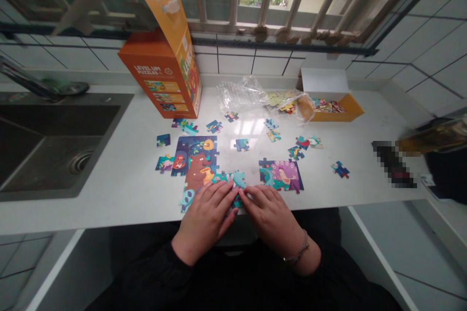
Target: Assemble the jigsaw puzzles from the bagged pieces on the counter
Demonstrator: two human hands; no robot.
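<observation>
"How much of the jigsaw is together?"

"Part of it, I'd judge. The bear section point(200, 167) lies joined on the desk point(120, 206), and a strip with a rabbit piece point(229, 178) runs from its right side to beneath the hands. The peacock section point(282, 175) lies further right, with a gap between."

"And what's left?"

"That gap, plus the loose pieces scattered behind and to both sides: a blue piece point(241, 145) in the middle, a dark blue piece point(163, 140) at left, a blue-and-red piece point(340, 169) far right, among others. Middling progress, I'd say."

"What are the fingers doing?"

"The left hand point(210, 210) and right hand point(270, 213) come close together over the strip, fingers bent down onto it. Whether they pinch a piece, I can't tell."

"Anything in the way?"

"The hands themselves cover the near edge, and glare washes part of the desk. Packaging sits at the back: an orange puzzle box point(156, 77) standing upright, crumpled clear plastic point(242, 93), a clear bag point(306, 107) with pieces inside, and a yellow box point(337, 116) holding more. The sink point(126, 121) is off to the left."
</observation>
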